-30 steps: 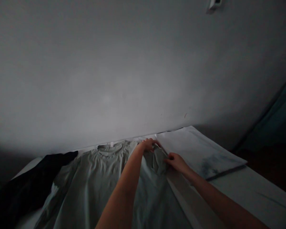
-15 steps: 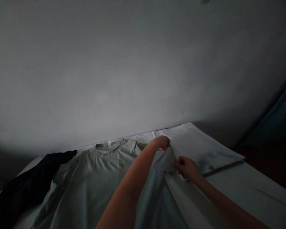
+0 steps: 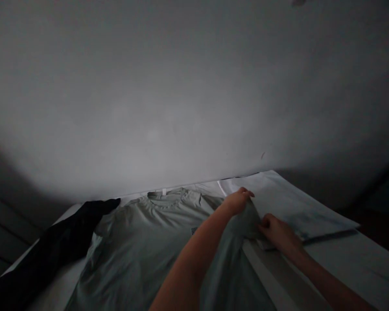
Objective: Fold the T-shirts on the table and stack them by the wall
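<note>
A grey-green T-shirt (image 3: 142, 246) lies spread front side up, its neckline toward the wall and a small dark print on the chest. My left hand (image 3: 240, 200) reaches across the shirt and is closed on the upper edge of its right-hand sleeve. Lower down, my right hand (image 3: 277, 231) pinches the bottom corner of the same sleeve between thumb and fingers. The sleeve cloth is stretched between both hands, slightly raised. My left forearm hides part of the shirt's chest and side.
A dark garment (image 3: 68, 242) lies left of the shirt. At the right is a flat pale board-like piece with dark smudges (image 3: 298, 207), on a white surface (image 3: 350, 259). A grey wall (image 3: 168, 95) rises directly behind.
The view has turned slightly left, so everything sits further right. Both hands keep hold of the sleeve. The shirt's chest print now shows beside my left forearm.
</note>
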The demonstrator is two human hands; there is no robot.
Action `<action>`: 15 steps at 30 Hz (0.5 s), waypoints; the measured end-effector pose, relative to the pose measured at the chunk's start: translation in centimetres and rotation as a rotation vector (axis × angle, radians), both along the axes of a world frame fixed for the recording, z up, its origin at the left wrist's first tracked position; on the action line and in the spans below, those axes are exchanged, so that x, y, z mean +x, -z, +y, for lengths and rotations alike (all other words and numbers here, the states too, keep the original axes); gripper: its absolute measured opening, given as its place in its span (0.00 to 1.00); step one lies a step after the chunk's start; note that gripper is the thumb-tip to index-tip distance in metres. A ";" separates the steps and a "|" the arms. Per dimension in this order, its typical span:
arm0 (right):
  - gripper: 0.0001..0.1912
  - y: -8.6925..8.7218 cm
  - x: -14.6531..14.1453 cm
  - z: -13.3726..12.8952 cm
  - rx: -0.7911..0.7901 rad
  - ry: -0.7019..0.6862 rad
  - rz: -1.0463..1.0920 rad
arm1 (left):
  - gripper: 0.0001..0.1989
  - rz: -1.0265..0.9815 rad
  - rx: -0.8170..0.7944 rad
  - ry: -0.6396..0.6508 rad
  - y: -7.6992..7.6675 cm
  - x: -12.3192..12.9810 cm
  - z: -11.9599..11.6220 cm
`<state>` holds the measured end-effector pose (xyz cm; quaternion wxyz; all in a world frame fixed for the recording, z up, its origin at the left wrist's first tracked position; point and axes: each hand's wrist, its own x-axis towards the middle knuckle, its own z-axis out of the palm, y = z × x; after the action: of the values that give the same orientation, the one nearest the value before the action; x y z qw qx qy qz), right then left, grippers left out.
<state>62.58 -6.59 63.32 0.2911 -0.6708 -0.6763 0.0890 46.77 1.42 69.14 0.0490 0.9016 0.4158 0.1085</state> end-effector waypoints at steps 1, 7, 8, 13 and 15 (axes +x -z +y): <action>0.07 -0.2 0.0 0.1 0.073 0.007 -0.030 | 0.24 -0.048 0.021 -0.013 0.0 -1.3 -0.4; 0.03 -3.2 -5.7 4.4 0.324 -0.332 -0.048 | 0.16 -0.237 0.241 -0.556 -2.3 -18.9 -3.2; 0.05 -3.7 -7.5 5.6 0.263 -0.367 -0.063 | 0.15 -0.201 0.276 -0.713 -2.7 -22.7 -3.9; 0.06 -4.5 -15.5 10.3 0.091 -0.368 -0.129 | 0.13 -0.080 0.308 -1.121 -3.0 -37.4 -8.3; 0.04 -4.2 -17.3 10.8 0.086 -0.360 -0.148 | 0.12 -0.016 0.281 -1.166 -2.0 -40.6 -9.6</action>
<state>45.25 4.23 67.51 0.2485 -0.5305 -0.8082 0.0611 6.21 -8.17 71.15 -0.1351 0.5219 0.8232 0.1781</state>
